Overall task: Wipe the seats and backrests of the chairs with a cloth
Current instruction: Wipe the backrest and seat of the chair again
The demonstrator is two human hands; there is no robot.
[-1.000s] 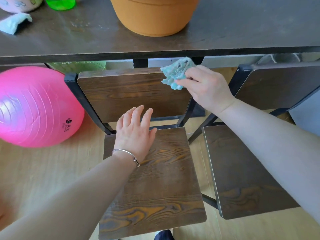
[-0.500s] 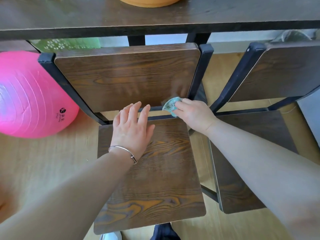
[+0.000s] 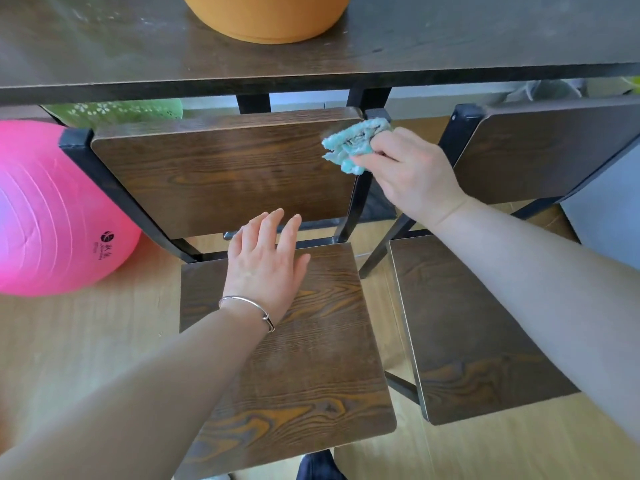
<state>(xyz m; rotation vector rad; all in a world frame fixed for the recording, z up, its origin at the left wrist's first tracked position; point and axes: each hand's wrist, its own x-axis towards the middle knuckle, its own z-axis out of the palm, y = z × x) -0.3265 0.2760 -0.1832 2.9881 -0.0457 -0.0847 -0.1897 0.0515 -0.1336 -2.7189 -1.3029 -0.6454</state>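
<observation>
The teal cloth (image 3: 353,145) sat bunched at about one o'clock in my feed. It was pressed to the upper right corner of the nearer chair's backrest (image 3: 221,174), just beside the black frame post. The right hand (image 3: 412,171) gripped it, fingers (image 3: 379,161) curled tight round the wad so that only a ragged edge stuck out toward nine o'clock. I judged the bunching gave a firm pad for rubbing the panel's edge and corner.

The left hand (image 3: 266,261) rested near the centre of the view, on the rear part of the same chair's seat (image 3: 311,341). Its fingers were straight, slightly spread and holding nothing, the tips pointing to twelve o'clock under the backrest's lower edge. I read that as bracing: weight on the seat would stop the chair sliding or tipping under the push on the backrest. A thin metal bangle (image 3: 249,306) circled that wrist.

At three o'clock stood the second chair (image 3: 478,334), just beside the first, with no hand on it. I could not tell from its surfaces whether it had been wiped.

Both chairs were backed up to the dark worktop (image 3: 138,46) at twelve o'clock, which carried an orange pot (image 3: 266,19). A pink ball (image 3: 52,209) rested on the wooden floor (image 3: 86,341) at nine o'clock, close to the chair's frame. Whether it touched the frame I could not say.
</observation>
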